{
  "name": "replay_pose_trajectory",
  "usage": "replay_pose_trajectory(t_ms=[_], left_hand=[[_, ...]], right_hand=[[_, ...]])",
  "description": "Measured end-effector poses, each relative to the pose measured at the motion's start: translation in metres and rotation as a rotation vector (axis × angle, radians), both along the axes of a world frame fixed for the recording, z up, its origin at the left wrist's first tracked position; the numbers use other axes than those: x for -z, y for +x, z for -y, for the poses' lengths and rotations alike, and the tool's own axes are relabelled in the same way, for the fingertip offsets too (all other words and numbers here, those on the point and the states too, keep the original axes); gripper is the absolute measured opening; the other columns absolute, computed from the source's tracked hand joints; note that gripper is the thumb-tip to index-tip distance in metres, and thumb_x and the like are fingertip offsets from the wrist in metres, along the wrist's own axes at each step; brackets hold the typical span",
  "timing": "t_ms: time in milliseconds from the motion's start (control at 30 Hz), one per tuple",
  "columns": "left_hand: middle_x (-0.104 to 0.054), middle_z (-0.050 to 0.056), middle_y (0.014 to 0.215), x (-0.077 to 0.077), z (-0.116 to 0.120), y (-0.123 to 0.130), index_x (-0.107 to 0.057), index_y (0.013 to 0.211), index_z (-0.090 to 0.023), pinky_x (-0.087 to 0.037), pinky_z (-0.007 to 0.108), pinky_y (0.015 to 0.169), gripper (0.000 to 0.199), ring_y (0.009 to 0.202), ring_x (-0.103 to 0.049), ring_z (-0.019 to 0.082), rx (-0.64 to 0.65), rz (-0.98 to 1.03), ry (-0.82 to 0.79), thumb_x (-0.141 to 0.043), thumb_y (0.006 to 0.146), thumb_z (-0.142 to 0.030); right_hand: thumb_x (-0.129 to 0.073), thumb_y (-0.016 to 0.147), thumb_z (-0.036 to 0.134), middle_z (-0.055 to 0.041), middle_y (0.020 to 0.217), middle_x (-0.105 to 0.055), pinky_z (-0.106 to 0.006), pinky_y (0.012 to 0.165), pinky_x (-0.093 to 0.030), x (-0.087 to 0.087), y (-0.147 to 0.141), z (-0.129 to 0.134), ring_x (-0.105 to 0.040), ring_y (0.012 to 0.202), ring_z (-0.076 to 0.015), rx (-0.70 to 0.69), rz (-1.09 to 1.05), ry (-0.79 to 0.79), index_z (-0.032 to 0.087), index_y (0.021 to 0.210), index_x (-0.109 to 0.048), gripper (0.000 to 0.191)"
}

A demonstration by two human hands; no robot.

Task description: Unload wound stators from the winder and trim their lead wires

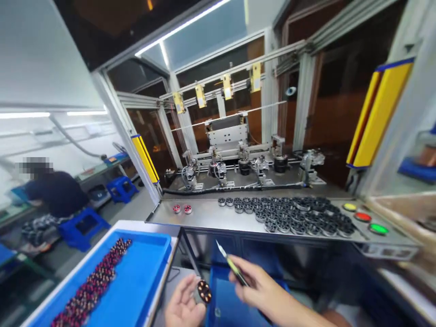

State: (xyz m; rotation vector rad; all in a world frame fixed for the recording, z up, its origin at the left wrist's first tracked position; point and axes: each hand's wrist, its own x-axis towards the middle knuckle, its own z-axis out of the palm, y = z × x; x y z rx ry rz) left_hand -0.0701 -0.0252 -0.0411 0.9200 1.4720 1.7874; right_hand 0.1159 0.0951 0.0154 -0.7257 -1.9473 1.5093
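Observation:
Low in the middle, my left hand [185, 303] holds a small round motor part [204, 291] with copper-coloured spots on its dark face. To its right, my right hand [254, 284] grips a thin pointed tool [234, 267], yellow-green and black, its pale tip pointing up and left. The tool and the part are apart. Many black round parts [286, 211] stand in rows on the metal ledge [200, 221] beyond my hands. Two red and silver parts [181, 209] sit at the ledge's left.
A blue tray [136, 277] with many small red and copper parts lies at the left. Behind the ledge stands a machine [228, 136] between yellow side bars. Buttons [363, 217] are at the right. A person [56, 195] sits at far left. A blue bin [221, 290] is below.

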Motion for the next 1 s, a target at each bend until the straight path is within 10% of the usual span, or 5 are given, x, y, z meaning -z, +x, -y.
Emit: replay_pose_trajectory(t_ms=[100,167,367,633,1000], left_hand=[[-0.071,0.012,0.093,0.009,0.026,-0.003,-0.066,0.112,-0.020,-0.060,0.040,0.077,0.067,0.086,-0.074,0.031,-0.072,0.126,0.024,-0.086,0.056,-0.050],[-0.070,0.009,0.091,0.006,0.049,-0.015,-0.064,0.115,-0.021,-0.060,0.037,0.073,0.065,0.082,-0.074,0.028,-0.115,0.059,0.004,-0.084,0.060,-0.048],[-0.071,0.009,0.101,-0.021,0.089,-0.116,-0.061,0.117,-0.018,-0.056,0.043,0.088,0.038,0.097,-0.069,0.024,-0.350,-0.748,-0.378,-0.066,0.082,-0.032],[-0.064,0.009,0.119,0.021,0.027,-0.247,-0.062,0.112,-0.015,-0.050,0.049,0.094,0.029,0.109,-0.061,0.025,-0.569,-0.994,-0.667,-0.062,0.090,-0.033],[-0.056,0.011,0.128,0.036,-0.003,-0.286,-0.059,0.116,-0.016,-0.042,0.054,0.100,0.031,0.119,-0.052,0.029,-0.768,-0.988,-0.752,-0.061,0.090,-0.033]], right_hand=[[-0.055,0.071,0.010,-0.0060,0.102,-0.068,-0.027,0.085,-0.050,-0.044,-0.044,-0.051,-0.063,0.092,-0.0191,0.139,0.405,0.554,0.017,0.124,-0.061,0.054],[-0.057,0.074,0.013,-0.0164,0.113,-0.064,-0.033,0.091,-0.047,-0.052,-0.079,-0.086,-0.061,0.102,-0.0255,0.189,0.501,0.625,0.008,0.129,-0.056,0.055],[-0.055,0.078,0.017,-0.0263,0.111,-0.064,-0.040,0.090,-0.044,-0.017,-0.150,-0.141,-0.060,0.106,-0.0351,0.184,0.600,0.740,0.000,0.114,-0.065,0.042],[-0.053,0.084,0.032,-0.0190,0.094,-0.072,-0.038,0.087,-0.046,0.010,-0.154,-0.157,-0.066,0.094,-0.0310,0.215,0.460,0.896,0.011,0.077,-0.073,0.030],[-0.046,0.093,0.031,-0.0163,0.106,-0.069,-0.045,0.096,-0.046,0.022,-0.143,-0.164,-0.061,0.106,-0.0267,0.581,0.066,1.001,0.014,0.096,-0.066,0.027]])
